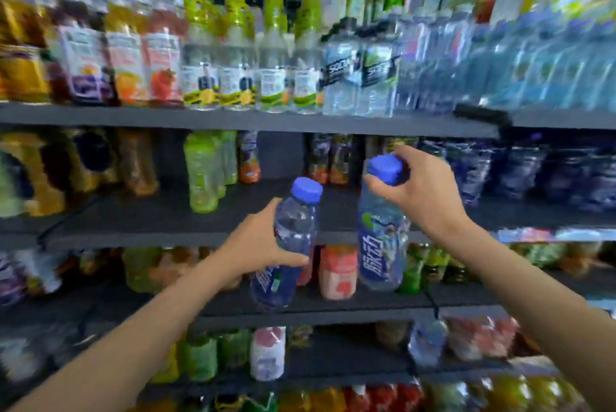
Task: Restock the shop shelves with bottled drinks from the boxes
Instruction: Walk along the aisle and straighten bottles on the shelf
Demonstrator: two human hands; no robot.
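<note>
I hold two clear drink bottles with blue caps and blue labels in front of the dark shop shelves. My left hand (pixel 258 243) grips the left bottle (pixel 293 231) around its body, tilted slightly right. My right hand (pixel 421 190) grips the right bottle (pixel 383 245) from above by its blue cap, the bottle hanging upright. Both bottles hover before the second shelf (pixel 300 205), near a bare stretch of it between a green bottle (pixel 201 173) and dark-labelled bottles (pixel 473 171) on the right. No boxes are in view.
The top shelf (pixel 233 120) is packed with juice bottles, lemon drinks and water bottles (pixel 360 75). Lower shelves hold green, pink and red drinks, among them a pink bottle (pixel 338 273) just behind the held ones. The view is motion-blurred.
</note>
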